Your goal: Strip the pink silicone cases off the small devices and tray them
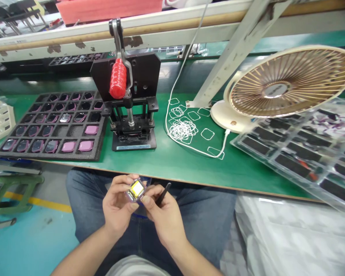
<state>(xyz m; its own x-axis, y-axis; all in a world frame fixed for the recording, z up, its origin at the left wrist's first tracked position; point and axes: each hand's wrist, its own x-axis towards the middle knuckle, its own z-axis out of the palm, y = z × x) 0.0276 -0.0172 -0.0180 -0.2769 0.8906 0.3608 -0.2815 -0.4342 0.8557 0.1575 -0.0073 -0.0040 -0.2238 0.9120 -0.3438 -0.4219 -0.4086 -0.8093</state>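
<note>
Over my lap, just short of the table edge, my left hand (117, 205) grips a small open watch case (137, 189) by its sides. Its inside faces up and shows a bright yellow and white part. My right hand (163, 211) touches the case's near right side with thumb and fingertips. A slim black tool (163, 194), perhaps tweezers, is also held in that hand, its upper end sticking out past the fingers. Its other end is hidden.
A black foam tray (96, 153) of watch cases lies left. Behind my hands stands a hand press (130, 111) with a red handle. Thin white gasket rings (181, 129), a cable and a fan (276, 90) sit right of it, then a clear plastic tray (276, 155).
</note>
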